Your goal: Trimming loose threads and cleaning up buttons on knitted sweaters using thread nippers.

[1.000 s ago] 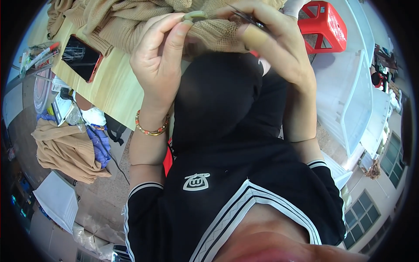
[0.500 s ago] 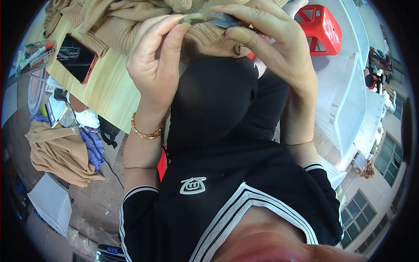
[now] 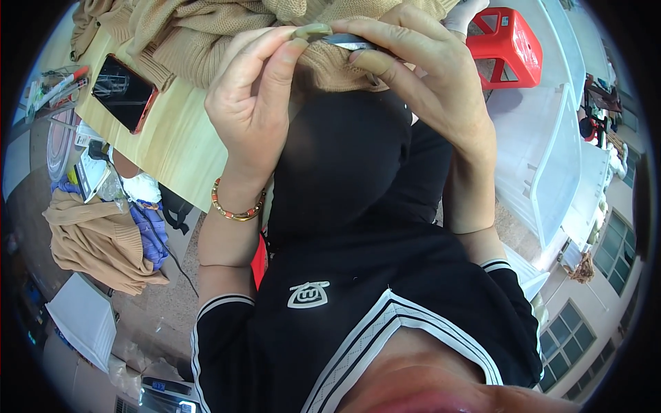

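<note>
Left hand (image 3: 251, 96) pinches that green bit (image 3: 313, 30), right hand (image 3: 437, 76) clamps a blade (image 3: 346, 42) near it, so any slip could nick the sweater (image 3: 241, 19).

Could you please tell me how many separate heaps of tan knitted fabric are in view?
2: a large tan knitted heap at top, behind the bare left hand and bare right hand; a smaller tan knitted heap at left, beside crumpled blue-purple fabric. More may be hidden.

Bright, with dark, warped rim
</note>
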Demonstrator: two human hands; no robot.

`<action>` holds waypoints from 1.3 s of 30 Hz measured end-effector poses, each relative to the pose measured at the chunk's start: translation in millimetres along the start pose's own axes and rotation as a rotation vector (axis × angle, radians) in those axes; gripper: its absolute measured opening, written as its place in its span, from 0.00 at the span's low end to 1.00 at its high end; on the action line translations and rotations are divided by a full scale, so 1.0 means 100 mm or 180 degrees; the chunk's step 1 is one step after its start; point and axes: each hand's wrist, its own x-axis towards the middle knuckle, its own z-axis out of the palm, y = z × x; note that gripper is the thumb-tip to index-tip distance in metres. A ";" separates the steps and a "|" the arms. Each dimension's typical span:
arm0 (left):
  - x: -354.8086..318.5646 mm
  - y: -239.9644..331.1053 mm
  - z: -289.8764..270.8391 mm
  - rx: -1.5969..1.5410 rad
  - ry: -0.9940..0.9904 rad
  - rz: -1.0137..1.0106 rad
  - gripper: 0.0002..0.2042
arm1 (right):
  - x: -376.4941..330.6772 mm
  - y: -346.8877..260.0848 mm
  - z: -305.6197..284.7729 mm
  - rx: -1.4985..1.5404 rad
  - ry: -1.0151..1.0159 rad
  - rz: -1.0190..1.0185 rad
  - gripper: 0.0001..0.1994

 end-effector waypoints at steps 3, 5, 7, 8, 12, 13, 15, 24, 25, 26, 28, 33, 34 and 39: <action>0.00 0.01 0.00 -0.0045 0.0020 -0.0034 0.07 | 0.01 -0.01 0.00 -0.0040 -0.0045 0.0166 0.16; 0.00 0.01 0.00 -0.0036 0.0009 -0.0031 0.07 | 0.00 0.00 0.01 -0.0106 -0.0015 0.0011 0.16; 0.00 0.01 0.00 -0.0023 0.0002 -0.0038 0.07 | 0.00 0.00 0.01 -0.0082 -0.0006 0.0045 0.16; 0.00 0.01 0.00 -0.0009 -0.0003 -0.0042 0.07 | 0.00 0.00 0.02 -0.0059 0.0001 0.0076 0.16; 0.00 0.01 0.00 -0.0025 -0.0002 -0.0041 0.07 | 0.03 -0.04 0.00 -0.0060 -0.0097 0.0302 0.16; 0.00 0.02 0.00 -0.0048 -0.0003 -0.0056 0.07 | 0.02 -0.01 -0.01 -0.0093 -0.0014 0.0070 0.16; 0.00 0.02 0.01 -0.0071 -0.0004 -0.0069 0.07 | 0.00 0.01 -0.01 -0.0127 0.0070 -0.0163 0.16; 0.00 0.01 0.00 -0.0014 0.0036 -0.0056 0.07 | 0.01 -0.06 -0.03 -0.0226 0.0017 0.0086 0.16; 0.00 0.00 0.00 -0.0015 0.0032 -0.0028 0.07 | 0.02 -0.07 -0.03 -0.0224 0.0041 0.0097 0.16; 0.00 0.00 0.00 -0.0015 0.0028 0.0001 0.07 | 0.02 -0.08 -0.03 -0.0221 0.0064 0.0108 0.16; -0.01 0.00 -0.01 -0.0005 0.0031 -0.0012 0.07 | 0.11 -0.13 -0.05 0.0129 -0.0037 0.0780 0.16; 0.00 0.02 0.00 -0.0007 0.0017 0.0010 0.07 | 0.16 0.59 0.20 -0.0333 0.1081 -0.2584 0.16; 0.00 0.02 0.00 0.0024 0.0016 0.0026 0.07 | 0.16 0.59 0.21 -0.0313 0.1090 -0.2604 0.16; -0.01 0.01 0.00 -0.0009 -0.0003 0.0030 0.07 | 0.15 0.37 0.13 -0.0326 0.1043 -0.2572 0.16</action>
